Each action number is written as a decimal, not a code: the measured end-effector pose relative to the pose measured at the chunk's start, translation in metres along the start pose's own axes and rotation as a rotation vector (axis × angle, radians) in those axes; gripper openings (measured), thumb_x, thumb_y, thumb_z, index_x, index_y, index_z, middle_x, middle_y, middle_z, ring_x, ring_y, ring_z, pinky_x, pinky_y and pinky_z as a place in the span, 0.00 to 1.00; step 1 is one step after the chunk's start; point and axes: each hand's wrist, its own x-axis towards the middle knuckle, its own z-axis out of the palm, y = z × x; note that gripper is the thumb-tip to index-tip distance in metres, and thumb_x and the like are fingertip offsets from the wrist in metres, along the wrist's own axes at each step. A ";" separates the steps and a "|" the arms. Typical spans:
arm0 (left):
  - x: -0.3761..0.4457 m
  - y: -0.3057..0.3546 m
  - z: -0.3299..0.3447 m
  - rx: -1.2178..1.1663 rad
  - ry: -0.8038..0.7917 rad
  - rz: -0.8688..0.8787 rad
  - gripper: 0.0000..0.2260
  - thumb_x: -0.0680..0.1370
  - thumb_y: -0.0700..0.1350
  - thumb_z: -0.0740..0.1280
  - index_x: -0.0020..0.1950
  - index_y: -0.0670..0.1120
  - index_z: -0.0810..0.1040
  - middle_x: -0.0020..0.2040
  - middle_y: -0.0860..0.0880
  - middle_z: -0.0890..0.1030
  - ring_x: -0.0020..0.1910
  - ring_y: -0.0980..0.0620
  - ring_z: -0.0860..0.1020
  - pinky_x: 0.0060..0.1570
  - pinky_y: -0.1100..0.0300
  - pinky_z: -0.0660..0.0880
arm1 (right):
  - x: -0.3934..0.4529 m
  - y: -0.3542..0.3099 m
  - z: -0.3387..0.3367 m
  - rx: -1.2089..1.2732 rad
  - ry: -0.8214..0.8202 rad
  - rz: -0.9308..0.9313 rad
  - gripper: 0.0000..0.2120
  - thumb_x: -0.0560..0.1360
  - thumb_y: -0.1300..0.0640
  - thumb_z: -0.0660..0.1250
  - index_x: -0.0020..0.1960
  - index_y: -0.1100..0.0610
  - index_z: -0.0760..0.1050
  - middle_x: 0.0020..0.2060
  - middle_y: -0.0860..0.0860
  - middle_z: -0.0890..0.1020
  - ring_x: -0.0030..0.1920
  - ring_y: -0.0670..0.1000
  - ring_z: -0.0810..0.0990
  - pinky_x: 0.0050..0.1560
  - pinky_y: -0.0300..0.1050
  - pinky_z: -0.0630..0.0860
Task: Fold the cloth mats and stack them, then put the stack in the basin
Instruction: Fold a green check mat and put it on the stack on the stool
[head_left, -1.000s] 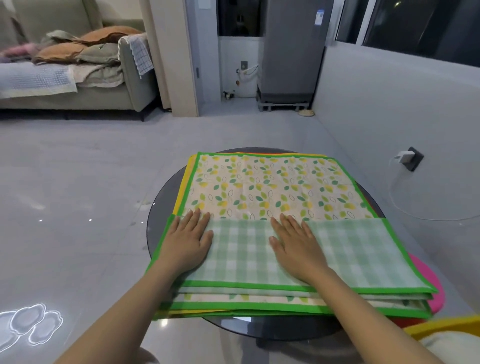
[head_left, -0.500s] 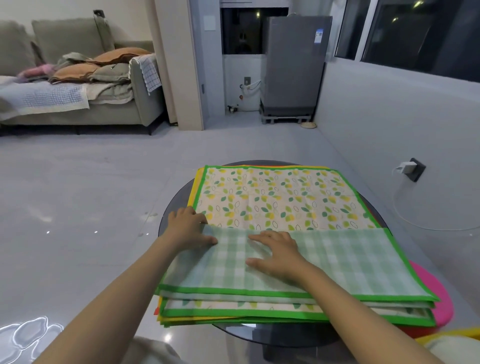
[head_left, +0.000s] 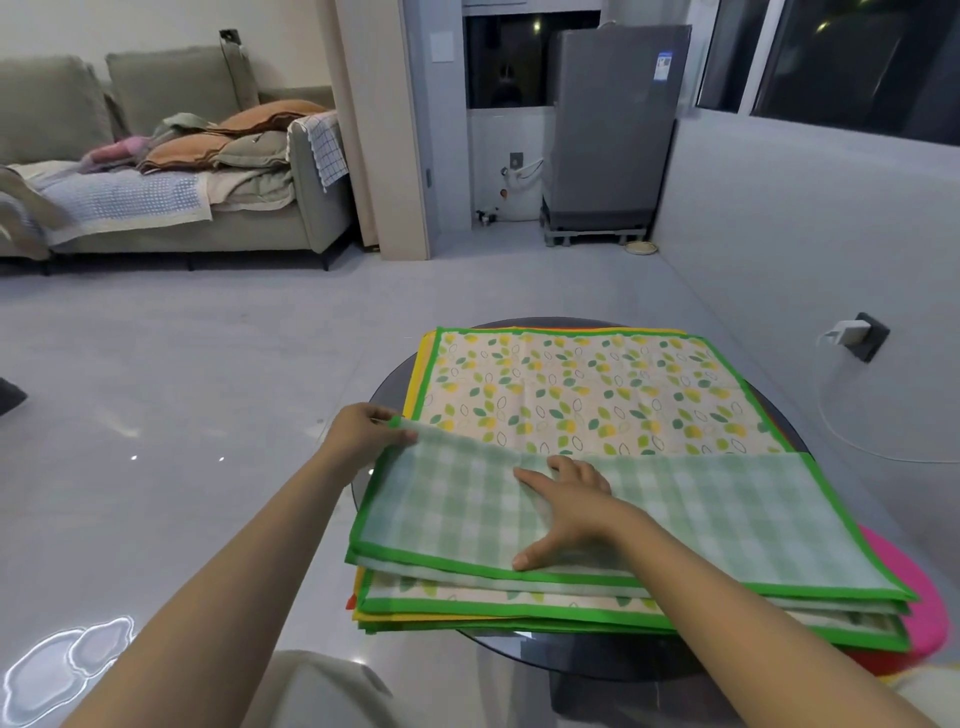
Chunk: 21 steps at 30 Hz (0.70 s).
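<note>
Nearest to you, your right hand (head_left: 569, 512) is lying on the gingham flap (head_left: 623, 514) of the top mat (head_left: 587, 400), the thumb stretched back toward the near green hem and the fingers (head_left: 535, 480) crooked at the flap's far edge; whether they are pinching cloth or only pressing it you cannot tell from here. A second ago both palms were lying flat and spread on that flap, smoothing the fold. Now your left hand (head_left: 366, 431) is gripping the flap's far-left corner, fingers clamped on the green binding, and that corner is rising off the leaf print. So the pressing is over and you are probably starting the next fold, or opening the flap again; which one is not yet clear.

The top mat is sitting on the pile of mats (head_left: 519, 608), whose green, yellow and orange edges are showing below it, all on the round dark glass surface (head_left: 519, 652). None of the lower mats is looking folded, so the task is at an early stage. A pink rim (head_left: 914, 597) is peeking out at the right under the pile; it may be the basin.

Farther off, a charger (head_left: 844, 332) is plugged into the wall, and a sofa (head_left: 171, 171) and a grey fridge (head_left: 613, 130) are standing across the floor.
</note>
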 end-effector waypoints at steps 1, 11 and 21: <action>-0.002 0.004 0.000 -0.018 0.010 0.007 0.10 0.67 0.38 0.77 0.43 0.42 0.78 0.38 0.47 0.78 0.35 0.50 0.76 0.34 0.60 0.73 | 0.001 -0.001 0.000 -0.021 -0.006 0.003 0.53 0.62 0.33 0.72 0.76 0.41 0.43 0.76 0.53 0.42 0.75 0.58 0.39 0.73 0.55 0.41; -0.025 0.064 0.010 -0.230 -0.054 0.063 0.08 0.70 0.39 0.75 0.44 0.39 0.79 0.37 0.45 0.81 0.29 0.54 0.79 0.28 0.66 0.77 | 0.000 0.015 -0.003 0.097 0.017 -0.062 0.51 0.63 0.34 0.72 0.76 0.41 0.45 0.77 0.51 0.45 0.76 0.56 0.43 0.74 0.56 0.46; -0.051 0.115 0.089 -0.424 -0.256 0.096 0.06 0.73 0.44 0.72 0.41 0.43 0.78 0.36 0.48 0.80 0.29 0.56 0.79 0.28 0.66 0.75 | -0.045 0.077 -0.017 0.674 0.253 -0.050 0.35 0.66 0.41 0.74 0.70 0.42 0.64 0.65 0.47 0.72 0.65 0.47 0.71 0.64 0.44 0.70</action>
